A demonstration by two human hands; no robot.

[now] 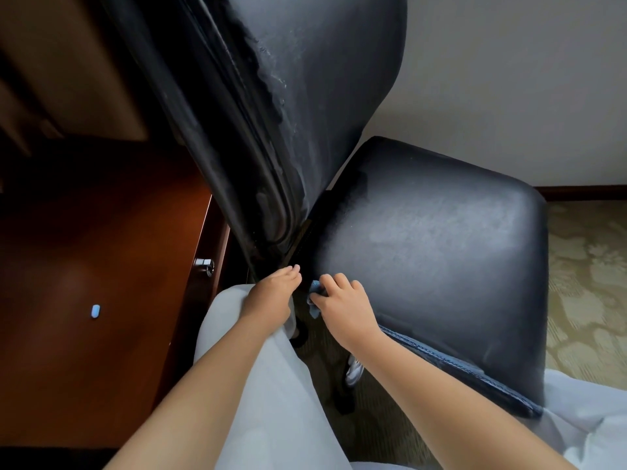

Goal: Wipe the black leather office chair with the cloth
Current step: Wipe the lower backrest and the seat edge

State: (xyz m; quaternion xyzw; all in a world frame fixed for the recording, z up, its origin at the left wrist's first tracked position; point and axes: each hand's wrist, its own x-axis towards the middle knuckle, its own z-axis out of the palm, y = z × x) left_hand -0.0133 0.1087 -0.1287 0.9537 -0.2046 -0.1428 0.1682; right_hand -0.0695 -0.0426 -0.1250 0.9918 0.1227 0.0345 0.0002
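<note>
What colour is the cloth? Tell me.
Light blue; the cloth is bunched under the right hand at the seat's edge, head view.

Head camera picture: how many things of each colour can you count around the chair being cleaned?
Black: 1, the leather chair
Blue: 2, the cloth gripped by the right hand, and a small object on the desk
Reddish brown: 1, the desk
Total: 4

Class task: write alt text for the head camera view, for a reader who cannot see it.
A right hand presses a blue cloth against the black leather chair where seat meets backrest, while the left hand rests on the backrest's lower edge. A wooden desk stands alongside.
</note>
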